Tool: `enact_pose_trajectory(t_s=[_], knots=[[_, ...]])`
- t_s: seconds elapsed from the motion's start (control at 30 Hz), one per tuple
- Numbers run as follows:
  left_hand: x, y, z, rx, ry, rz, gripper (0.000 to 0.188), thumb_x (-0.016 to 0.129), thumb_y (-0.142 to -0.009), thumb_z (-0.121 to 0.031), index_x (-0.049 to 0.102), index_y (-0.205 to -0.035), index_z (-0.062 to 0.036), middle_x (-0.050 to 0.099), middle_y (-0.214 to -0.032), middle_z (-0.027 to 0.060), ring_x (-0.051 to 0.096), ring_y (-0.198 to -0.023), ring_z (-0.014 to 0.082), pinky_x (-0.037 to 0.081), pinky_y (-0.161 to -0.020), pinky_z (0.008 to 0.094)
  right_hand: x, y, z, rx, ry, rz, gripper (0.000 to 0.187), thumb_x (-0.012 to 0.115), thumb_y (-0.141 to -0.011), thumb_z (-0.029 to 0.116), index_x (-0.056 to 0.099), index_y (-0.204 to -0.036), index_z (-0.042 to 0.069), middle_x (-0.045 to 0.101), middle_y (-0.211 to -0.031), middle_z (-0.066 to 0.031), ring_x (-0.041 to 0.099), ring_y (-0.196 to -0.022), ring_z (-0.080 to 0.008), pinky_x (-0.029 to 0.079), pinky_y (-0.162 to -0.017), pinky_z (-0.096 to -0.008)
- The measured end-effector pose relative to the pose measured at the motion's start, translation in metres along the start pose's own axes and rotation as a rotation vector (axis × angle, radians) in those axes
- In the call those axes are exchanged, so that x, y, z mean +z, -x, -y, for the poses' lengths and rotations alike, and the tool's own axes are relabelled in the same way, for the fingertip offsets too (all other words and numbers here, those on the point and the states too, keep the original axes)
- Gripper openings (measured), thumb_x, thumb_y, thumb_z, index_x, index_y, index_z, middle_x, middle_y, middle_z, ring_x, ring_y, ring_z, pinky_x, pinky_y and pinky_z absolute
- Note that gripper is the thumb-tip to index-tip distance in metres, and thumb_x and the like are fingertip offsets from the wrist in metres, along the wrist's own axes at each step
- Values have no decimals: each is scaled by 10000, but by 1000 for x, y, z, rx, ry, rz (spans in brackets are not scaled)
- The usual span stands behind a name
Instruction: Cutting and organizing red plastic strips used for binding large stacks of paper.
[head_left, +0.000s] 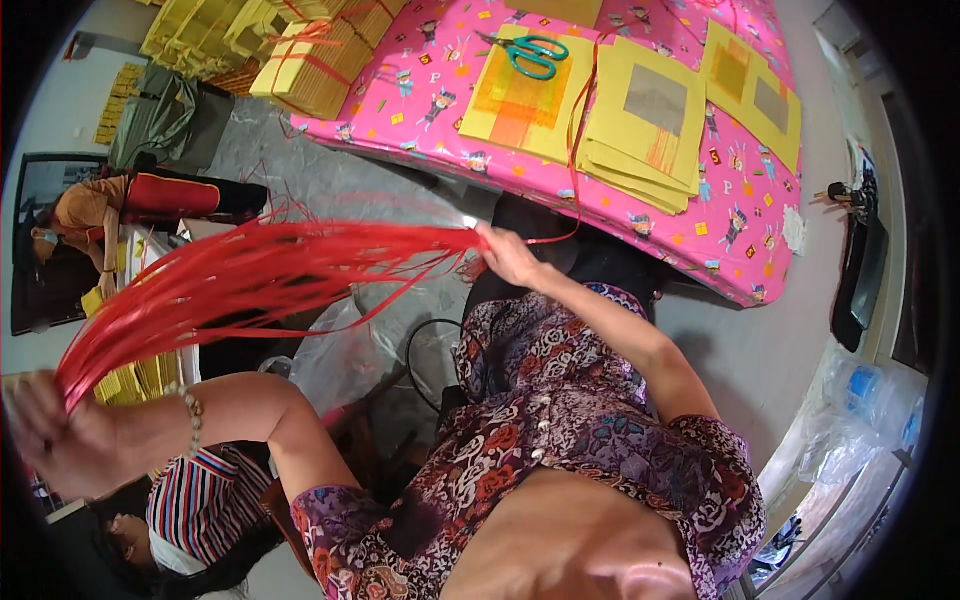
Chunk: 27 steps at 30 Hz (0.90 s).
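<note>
A long bundle of thin red plastic strips (270, 265) is stretched between my two hands, its strands fanning apart in the middle. My left hand (75, 440), raised at the far left and blurred, is closed around one end. My right hand (510, 257) grips the other end near the table's front edge. A single red strip (577, 140) runs from near my right hand up over the table edge and across the yellow sheets. A beaded bracelet (191, 420) circles my left wrist.
On the pink patterned table (420, 140) lie green-handled scissors (538, 57), stacked yellow sheets (640, 110) and tied yellow bundles (315, 65). A person in orange (90, 215) works at the left. Another person in stripes (210, 505) is behind my left arm. Plastic-wrapped bottles (870, 400) stand at right.
</note>
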<state>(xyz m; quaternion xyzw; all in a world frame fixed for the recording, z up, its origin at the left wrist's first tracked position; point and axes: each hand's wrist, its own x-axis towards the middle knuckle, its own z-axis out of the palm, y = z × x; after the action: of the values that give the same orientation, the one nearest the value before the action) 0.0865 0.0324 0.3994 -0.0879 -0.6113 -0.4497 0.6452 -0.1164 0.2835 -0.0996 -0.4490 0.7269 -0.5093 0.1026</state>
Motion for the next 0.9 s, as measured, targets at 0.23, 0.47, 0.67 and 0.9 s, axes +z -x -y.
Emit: enact_pose_trajectory(t_s=[0.23, 0.47, 0.67, 0.9], knots=[[50, 109, 102, -625, -381, 161, 182, 551, -925, -224, 566, -923, -42, 434, -648, -45, 329, -512, 31, 219, -444, 193, 22, -36, -18, -168, 466, 257, 179, 543, -773, 94, 501, -946, 78, 561, -925, -121, 527, -980, -314, 435, -844, -469], [53, 198, 146, -650, -781, 845, 270, 482, -950, -185, 515, -1131, 13, 554, -686, 99, 509, -559, 184, 415, -534, 328, 63, -34, -16, -203, 615, 188, 135, 516, -793, 155, 528, -922, 115, 543, -929, -78, 511, -1018, -271, 396, -958, -472], [-45, 322, 233, -634, -1115, 1424, 731, 644, -816, -307, 262, -1335, 38, 509, -1147, 302, 524, -1043, 432, 458, -860, 469, 41, -33, -20, -236, 550, 92, 182, 557, -746, 115, 508, -919, 91, 533, -931, -86, 508, -1012, -278, 378, -974, -473], [15, 350, 262, -1295, -346, 1440, 990, 726, -772, -362, 111, -1424, 59, 351, -1396, 201, 422, -1235, 244, 395, -968, 374, 41, -17, -5, -284, 601, 200, 150, 541, -764, 148, 515, -901, 92, 545, -902, -68, 516, -960, -251, 392, -920, -410]])
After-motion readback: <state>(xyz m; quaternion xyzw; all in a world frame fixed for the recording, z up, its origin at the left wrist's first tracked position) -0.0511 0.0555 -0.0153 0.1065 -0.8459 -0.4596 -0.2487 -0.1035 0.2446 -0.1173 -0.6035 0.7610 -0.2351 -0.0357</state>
